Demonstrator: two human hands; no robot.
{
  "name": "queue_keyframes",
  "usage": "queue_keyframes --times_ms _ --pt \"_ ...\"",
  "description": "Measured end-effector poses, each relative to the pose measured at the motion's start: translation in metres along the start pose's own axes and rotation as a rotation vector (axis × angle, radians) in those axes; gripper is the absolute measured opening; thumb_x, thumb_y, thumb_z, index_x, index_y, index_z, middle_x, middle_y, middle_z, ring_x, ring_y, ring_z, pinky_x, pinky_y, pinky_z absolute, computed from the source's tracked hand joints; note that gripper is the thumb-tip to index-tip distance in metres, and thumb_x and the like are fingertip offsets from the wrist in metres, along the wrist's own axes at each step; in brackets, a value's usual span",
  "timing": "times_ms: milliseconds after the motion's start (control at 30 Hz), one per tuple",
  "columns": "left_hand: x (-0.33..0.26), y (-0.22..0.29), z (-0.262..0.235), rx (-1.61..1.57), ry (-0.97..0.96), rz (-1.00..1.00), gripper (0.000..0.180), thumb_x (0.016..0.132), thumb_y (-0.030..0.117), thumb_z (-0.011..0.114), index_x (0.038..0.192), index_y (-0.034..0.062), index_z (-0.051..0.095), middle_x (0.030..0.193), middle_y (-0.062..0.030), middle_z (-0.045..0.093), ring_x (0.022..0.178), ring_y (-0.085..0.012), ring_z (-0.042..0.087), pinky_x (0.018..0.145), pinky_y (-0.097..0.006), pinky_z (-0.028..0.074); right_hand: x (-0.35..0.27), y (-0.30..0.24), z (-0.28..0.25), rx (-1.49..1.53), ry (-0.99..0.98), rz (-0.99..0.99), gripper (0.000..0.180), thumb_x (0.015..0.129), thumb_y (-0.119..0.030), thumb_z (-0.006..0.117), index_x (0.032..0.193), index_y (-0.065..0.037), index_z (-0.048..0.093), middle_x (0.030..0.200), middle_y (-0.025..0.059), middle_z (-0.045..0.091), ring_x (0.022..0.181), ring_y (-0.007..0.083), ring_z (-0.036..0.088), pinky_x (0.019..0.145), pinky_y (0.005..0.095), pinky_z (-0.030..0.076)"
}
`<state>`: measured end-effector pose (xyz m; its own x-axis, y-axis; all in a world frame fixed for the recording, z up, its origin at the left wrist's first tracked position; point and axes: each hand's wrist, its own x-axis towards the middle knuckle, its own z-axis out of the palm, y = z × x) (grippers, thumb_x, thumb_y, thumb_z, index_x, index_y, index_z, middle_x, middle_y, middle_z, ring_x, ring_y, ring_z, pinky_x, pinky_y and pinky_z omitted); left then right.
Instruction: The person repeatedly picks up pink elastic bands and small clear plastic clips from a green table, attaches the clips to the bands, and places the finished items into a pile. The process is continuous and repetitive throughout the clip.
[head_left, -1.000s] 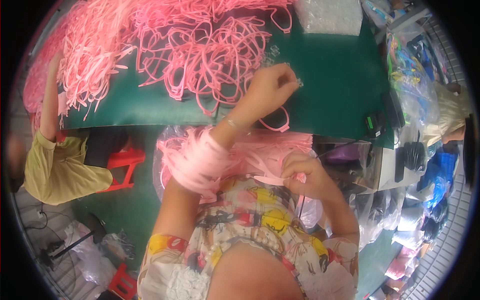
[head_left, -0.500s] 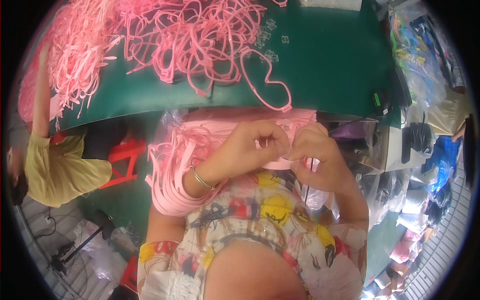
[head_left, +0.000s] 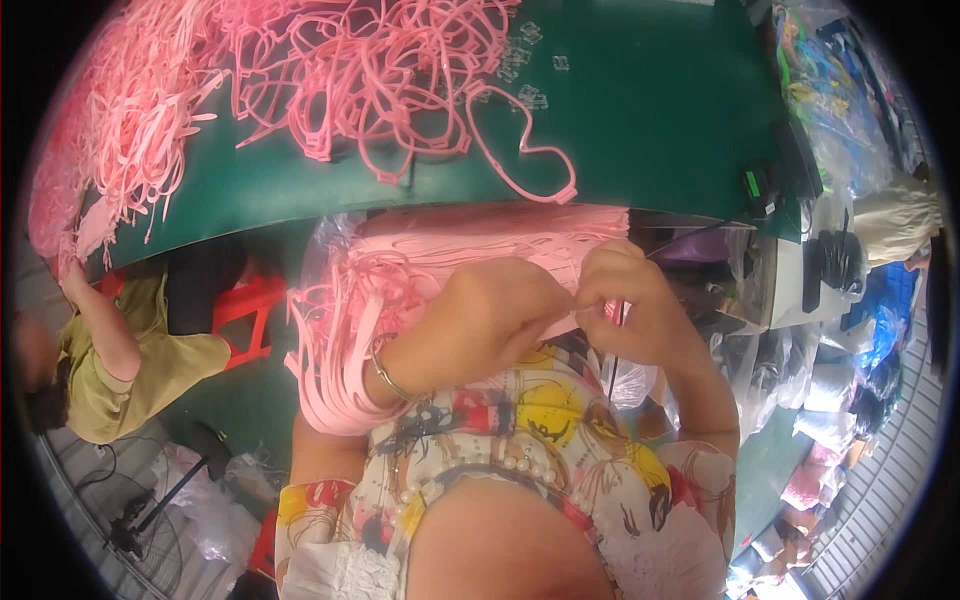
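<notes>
My left hand (head_left: 500, 312) and my right hand (head_left: 640, 308) meet above my lap, fingertips pinched together. Whatever sits between them is too small and too covered to name. Under and behind the hands spreads a thick bundle of flat pink straps (head_left: 450, 238). Some of these straps hang in loops (head_left: 330, 385) by my left wrist, which wears a metal bangle (head_left: 385, 375). Ahead, near the edge of the green table (head_left: 660, 130), lies a single pink strap loop (head_left: 548, 197) joined to a tangled pile of pink loops (head_left: 370, 80).
Several small clear plastic clips (head_left: 533, 98) lie beside the pile. At the far left hang more pink straps (head_left: 140, 110), near another person in a yellow-green top (head_left: 150, 375). A red stool (head_left: 245, 315) stands below the table. Clear plastic bags (head_left: 780, 375) are at the right.
Both hands stay together; my left hand has turned, its back now covering more of the fingers. The view has shifted slightly. The other person's arm at the left has lowered.
</notes>
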<state>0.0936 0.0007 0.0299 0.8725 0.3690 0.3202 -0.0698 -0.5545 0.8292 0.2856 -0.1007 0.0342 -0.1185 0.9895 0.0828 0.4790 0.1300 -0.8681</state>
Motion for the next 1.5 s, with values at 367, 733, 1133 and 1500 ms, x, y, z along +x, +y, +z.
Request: queue_keyframes --times_ms 367,733,1133,1500 --pt "-0.012 -0.012 0.011 -0.544 0.074 -0.246 0.018 0.081 0.008 0.065 0.097 0.0004 0.063 0.086 -0.0116 0.062 0.076 -0.0242 0.062 0.064 -0.034 0.049 0.0 0.009 0.002 0.306 -0.071 0.178 0.004 0.068 0.002 0.059 0.07 -0.001 0.061 0.075 0.0043 0.055 0.076 0.0166 0.052 0.07 0.0295 0.041" --pt "-0.028 -0.009 0.012 -0.819 -0.2 -0.625 0.013 0.09 0.01 0.063 0.095 -0.0019 0.063 0.078 -0.0012 0.061 0.073 -0.0069 0.056 0.066 -0.021 0.044 0.0 0.009 0.013 0.241 -0.087 0.039 0.005 0.066 -0.005 0.064 0.07 -0.007 0.062 0.072 0.0036 0.051 0.072 0.019 0.049 0.071 0.0331 0.039" --pt "-0.048 -0.012 0.018 -1.555 -0.193 -0.667 0.016 0.094 0.016 0.058 0.087 0.0019 0.06 0.074 0.0003 0.057 0.063 -0.0042 0.047 0.054 -0.019 0.034 0.008 -0.009 0.028 -0.133 0.11 -0.311 0.012 0.064 -0.004 0.066 0.073 -0.008 0.06 0.076 0.0051 0.05 0.078 0.0249 0.052 0.08 0.0389 0.038" --pt "-0.048 -0.001 0.003 -0.92 -0.048 -0.729 0.023 0.096 0.02 0.054 0.094 -0.0014 0.062 0.075 -0.001 0.058 0.07 -0.0072 0.053 0.065 -0.023 0.045 0.009 -0.009 0.038 -0.135 0.089 -0.219 0.023 0.064 -0.014 0.076 0.084 -0.01 0.065 0.073 0.0035 0.052 0.074 0.0216 0.052 0.083 0.041 0.035"
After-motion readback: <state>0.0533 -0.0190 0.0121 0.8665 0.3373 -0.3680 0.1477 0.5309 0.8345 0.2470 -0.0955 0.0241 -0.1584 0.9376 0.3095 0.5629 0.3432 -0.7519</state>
